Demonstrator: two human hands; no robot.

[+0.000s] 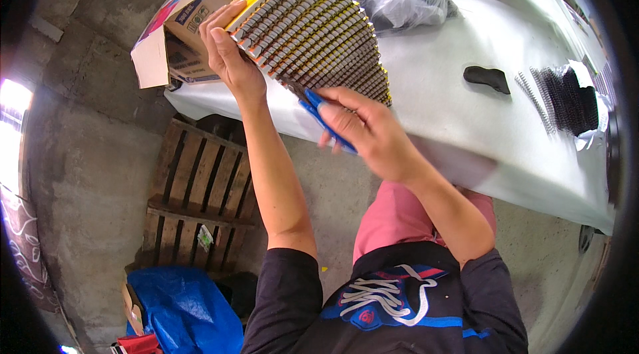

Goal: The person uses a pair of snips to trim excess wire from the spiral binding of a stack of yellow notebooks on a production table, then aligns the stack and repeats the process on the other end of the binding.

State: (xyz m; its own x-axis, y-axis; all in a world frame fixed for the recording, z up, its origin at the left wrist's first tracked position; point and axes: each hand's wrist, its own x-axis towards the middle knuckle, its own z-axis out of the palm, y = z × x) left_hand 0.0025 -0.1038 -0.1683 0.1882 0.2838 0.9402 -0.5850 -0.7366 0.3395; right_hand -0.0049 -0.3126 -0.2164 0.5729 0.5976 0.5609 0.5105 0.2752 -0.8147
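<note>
A stack of spiral-bound notebooks (313, 28) stands at the table's near left edge, its rows of coil bindings facing me. The top cover is orange-yellow. My left hand (233, 54) grips the stack's left corner, thumb on the coil side and fingers over the cover edge. In my right hand (366, 124) are blue-handled pliers (326, 118), their dark jaws at the near lower edge of the coils. Whether the jaws are closed on a wire cannot be made out.
An open cardboard box (190, 34) sits left of the notebooks. Behind them is a clear plastic bag (406, 1). On the white-covered table (432, 81) lie a black pouch-like item (487, 79) and loose coils (566, 101). A wooden pallet (200, 187) and blue tarp (183, 311) are below left.
</note>
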